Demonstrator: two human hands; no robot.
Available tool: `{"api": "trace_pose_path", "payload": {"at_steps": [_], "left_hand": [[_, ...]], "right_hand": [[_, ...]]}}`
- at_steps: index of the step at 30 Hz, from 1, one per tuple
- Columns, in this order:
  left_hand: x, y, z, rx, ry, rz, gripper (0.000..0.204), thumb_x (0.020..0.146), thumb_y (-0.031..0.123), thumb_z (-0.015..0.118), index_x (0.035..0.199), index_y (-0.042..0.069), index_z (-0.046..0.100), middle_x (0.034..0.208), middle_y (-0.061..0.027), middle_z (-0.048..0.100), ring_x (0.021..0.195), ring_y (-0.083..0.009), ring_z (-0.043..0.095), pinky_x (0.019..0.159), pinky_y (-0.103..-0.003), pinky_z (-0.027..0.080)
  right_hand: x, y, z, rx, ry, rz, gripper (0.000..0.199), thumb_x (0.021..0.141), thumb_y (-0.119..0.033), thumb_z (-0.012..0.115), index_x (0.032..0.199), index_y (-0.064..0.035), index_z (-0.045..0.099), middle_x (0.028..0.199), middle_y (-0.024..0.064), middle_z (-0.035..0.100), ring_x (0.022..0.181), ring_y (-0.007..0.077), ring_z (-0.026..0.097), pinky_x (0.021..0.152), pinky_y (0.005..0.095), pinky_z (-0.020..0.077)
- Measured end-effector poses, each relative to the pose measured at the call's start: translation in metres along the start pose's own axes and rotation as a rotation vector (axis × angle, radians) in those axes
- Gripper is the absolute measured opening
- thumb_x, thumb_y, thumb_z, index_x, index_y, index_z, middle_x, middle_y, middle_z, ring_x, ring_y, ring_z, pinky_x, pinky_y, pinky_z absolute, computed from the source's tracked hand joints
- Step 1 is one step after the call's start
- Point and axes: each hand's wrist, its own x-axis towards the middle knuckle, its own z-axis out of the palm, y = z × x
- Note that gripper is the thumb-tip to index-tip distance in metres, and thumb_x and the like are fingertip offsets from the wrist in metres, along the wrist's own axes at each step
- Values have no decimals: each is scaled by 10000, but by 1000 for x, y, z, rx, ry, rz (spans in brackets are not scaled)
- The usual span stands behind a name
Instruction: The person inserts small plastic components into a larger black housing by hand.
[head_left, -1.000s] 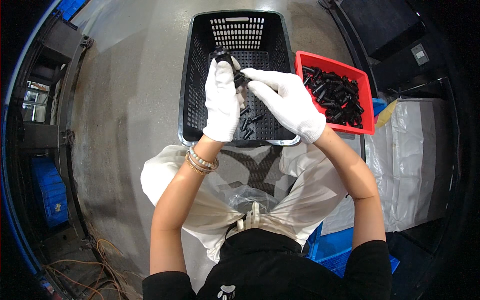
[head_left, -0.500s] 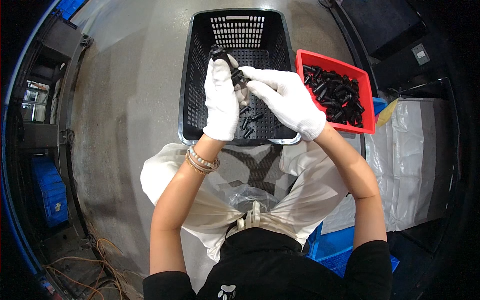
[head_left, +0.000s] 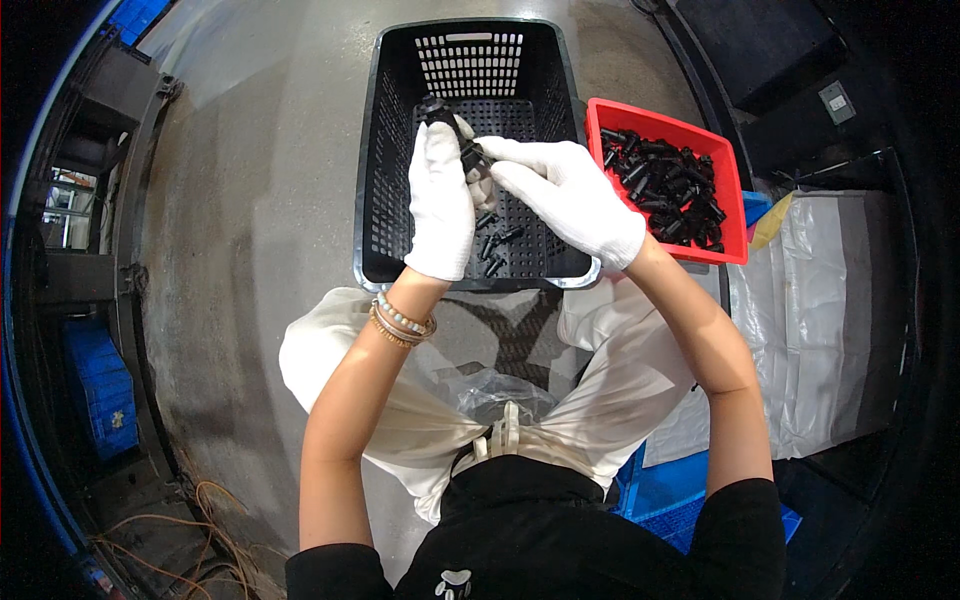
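My left hand (head_left: 440, 215), in a white glove, is closed around a black cylindrical part (head_left: 437, 110) with a ringed, stepped end, held tilted over the black crate. White-gloved too, my right hand (head_left: 575, 195) pinches thumb and forefinger together at the part's lower end. Whatever is between those fingertips is too small to make out. Below the hands, several small black parts (head_left: 490, 245) lie on the floor of the black plastic crate (head_left: 365, 200), partly hidden by the left glove.
Right of the crate, a red bin (head_left: 738, 190) holds a heap of black parts (head_left: 670, 190). Grey-white sheeting (head_left: 815, 320) covers a surface farther right. Blue containers (head_left: 100, 385) stand at the left, and orange cables (head_left: 205, 520) lie on the floor at lower left.
Both hands stay on the black part in nearly the same pose. The crate and red bin appear shifted slightly left in the view.
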Motion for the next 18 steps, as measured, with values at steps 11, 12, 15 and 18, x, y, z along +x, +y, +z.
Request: {"api": "trace_pose_path", "payload": {"at_steps": [11,12,15,18], "left_hand": [[-2,2,3,130,31,72,308,970,413,391,966,117,477,623,42,443,474,-19,407,422,-160,352],[-3,3,4,130,30,72,308,970,413,391,966,117,477,623,42,443,474,-19,407,422,-160,352],[-3,4,5,113,52,52,306,972,410,384,959,119,479,621,47,441,467,-10,395,410,-154,337],[-1,3,0,218,35,107,400,969,467,333,983,96,481,618,34,426,485,-39,405,437,-182,376]], "right_hand": [[2,-5,-4,-80,26,-59,316,878,-183,498,1117,3,592,795,155,666,708,231,662,666,296,502],[2,-2,-4,-101,39,-68,314,876,-179,500,1112,5,592,788,154,664,699,233,660,661,300,502],[1,2,0,-15,44,-80,319,873,-185,497,1109,8,590,773,170,652,681,250,653,644,308,498],[1,-8,-4,-101,-16,-64,325,873,-198,493,1116,-6,590,767,182,639,669,269,645,631,318,490]]}}
